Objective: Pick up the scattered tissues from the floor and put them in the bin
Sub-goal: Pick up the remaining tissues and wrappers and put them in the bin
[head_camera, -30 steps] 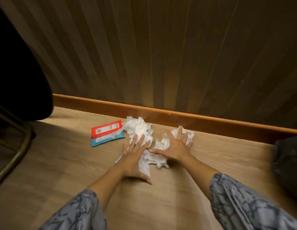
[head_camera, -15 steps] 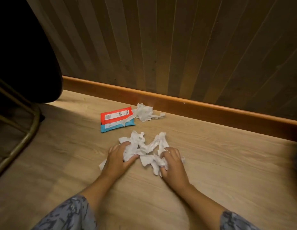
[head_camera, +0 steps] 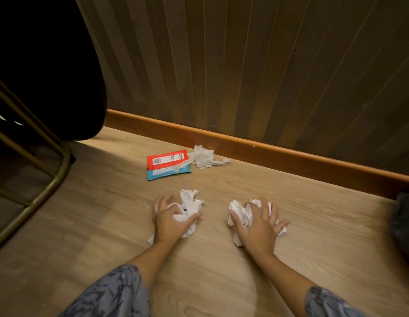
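Head camera looks down at a wood floor (head_camera: 107, 225) by a brown wall. Half a second ago both hands were close together on one long bunch of white tissue. Now they have moved apart, and the bunch is split in two. The left hand (head_camera: 170, 221) has its grip closed around the left tissue clump (head_camera: 189, 202), with fingers curled over it and some tissue sticking up past them. The right hand (head_camera: 256, 227) presses on the right tissue clump (head_camera: 241, 213) with fingers spread wide; its grip is not closed yet. Both clumps rest on the floor. One more loose tissue (head_camera: 204, 156) lies near the baseboard (head_camera: 290, 156), touching a red and blue tissue pack (head_camera: 168, 164), same as before. A dark thing (head_camera: 404, 220) shows at the right edge, too blurry to name. No clear bin is in sight.
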{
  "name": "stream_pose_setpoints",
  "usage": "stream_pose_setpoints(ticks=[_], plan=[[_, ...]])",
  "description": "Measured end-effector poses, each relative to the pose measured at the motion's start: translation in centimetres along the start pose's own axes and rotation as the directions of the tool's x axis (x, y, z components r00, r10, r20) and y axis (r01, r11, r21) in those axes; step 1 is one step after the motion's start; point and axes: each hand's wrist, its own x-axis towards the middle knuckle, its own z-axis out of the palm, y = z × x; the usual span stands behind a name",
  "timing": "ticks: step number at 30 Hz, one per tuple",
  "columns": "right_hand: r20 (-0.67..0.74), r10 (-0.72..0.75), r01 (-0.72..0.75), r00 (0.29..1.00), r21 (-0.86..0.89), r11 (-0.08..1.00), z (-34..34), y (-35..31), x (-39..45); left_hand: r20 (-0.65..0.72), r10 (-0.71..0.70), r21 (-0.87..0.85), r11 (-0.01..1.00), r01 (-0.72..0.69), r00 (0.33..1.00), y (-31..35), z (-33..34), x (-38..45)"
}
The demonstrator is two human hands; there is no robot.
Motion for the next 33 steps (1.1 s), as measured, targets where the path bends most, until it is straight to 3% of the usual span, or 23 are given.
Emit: stream_pose_setpoints(ticks=[3, 5, 7, 11, 14, 19, 23, 25, 26, 30, 33], plan=[[0.062, -0.132, 0.132, 0.989, 0.007, 0.991, 1.4, -0.7, -1.3, 0.121, 0.116, -0.071, 0.992, -0.108, 0.986, 0.6, 1.6, -1.7], [0.034, -0.3, 0.288, 0.953, 0.193, 0.938, 2.0, -0.8, -2.2, 0.12, 0.141, -0.122, 0.985, -0.126, 0.983, 1.5, 1.9, -2.6], [0.026, -0.368, 0.331, 0.93, 0.382, 0.863, 1.8, -0.8, -3.0, 0.091, 0.085, -0.175, 0.982, -0.069, 0.992, 2.7, 1.6, -2.4], [-0.067, -0.328, 0.316, 0.942, 0.504, 0.804, 1.0, -1.0, -2.4, -0.035, -0.101, -0.371, 0.925, 0.081, 0.994, 4.0, 0.0, 0.8], [-0.13, -0.238, 0.268, 0.962, 0.596, 0.757, -0.3, -2.8, -0.4, -0.138, -0.304, -0.586, 0.793, 0.17, 0.943, 4.9, -1.3, 2.9], [-0.148, -0.183, 0.234, 0.972, 0.67, 0.704, -1.2, -8.1, 4.9, -0.119, -0.491, -0.704, 0.654, 0.275, 0.863, 6.4, -3.5, 7.3], [-0.117, -0.201, 0.231, 0.972, 0.592, 0.772, -1.5, -14.2, 10.2, -0.068, -0.55, -0.798, 0.531, 0.286, 0.832, 7.3, -4.8, 11.8], [-0.027, -0.239, 0.22, 0.971, 0.494, 0.841, -0.7, -16.7, 13.0, -0.103, -0.551, -0.838, 0.497, 0.226, 0.828, 7.2, -5.1, 13.9], [0.033, -0.241, 0.202, 0.97, 0.443, 0.873, 0.3, -17.4, 14.4, -0.138, -0.534, -0.827, 0.526, 0.199, 0.834, 6.8, -5.0, 14.7], [0.213, -0.206, 0.114, 0.955, 0.377, 0.919, 4.0, -17.3, 17.3, -0.209, -0.289, -0.511, 0.847, 0.148, 0.934, 4.7, -3.5, 16.6], [0.33, -0.265, 0.253, 0.906, 0.081, 0.964, 5.9, -14.7, 16.3, 0.098, -0.052, -0.154, 0.986, 0.067, 0.994, 0.8, -1.9, 17.1]])
